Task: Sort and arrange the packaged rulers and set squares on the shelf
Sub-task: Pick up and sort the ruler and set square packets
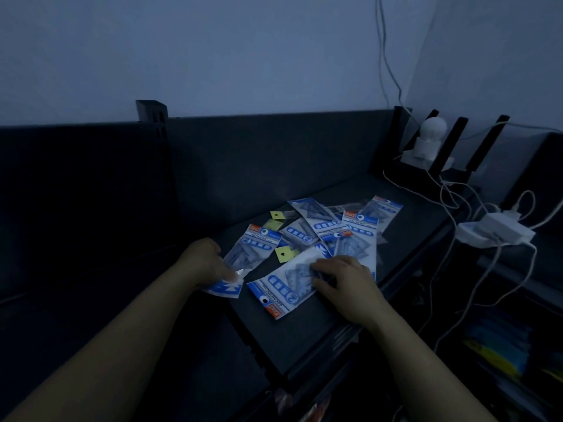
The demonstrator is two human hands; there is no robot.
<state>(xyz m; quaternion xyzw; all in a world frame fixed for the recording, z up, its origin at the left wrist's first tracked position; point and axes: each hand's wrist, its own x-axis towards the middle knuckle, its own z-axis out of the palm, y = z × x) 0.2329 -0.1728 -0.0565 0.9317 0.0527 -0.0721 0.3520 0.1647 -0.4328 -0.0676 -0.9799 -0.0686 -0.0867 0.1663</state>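
Note:
Several blue-and-white packets of set squares and rulers lie scattered on the dark shelf top (304,339). My left hand (207,261) pinches the near end of the leftmost packet (248,254), thumb on its clear edge. My right hand (341,277) rests flat on the nearest packet (283,287), fingers spread over its clear part. Farther back, overlapping packets (350,226) form a loose pile. Small yellow hang tabs (283,254) of ruler packs poke out between them.
A black upright post (152,112) stands at the shelf's back left. To the right are a router with black antennas (451,147), a white camera (429,132), a white power strip (496,229) and trailing white cables. Dim light; the shelf front edge drops off near me.

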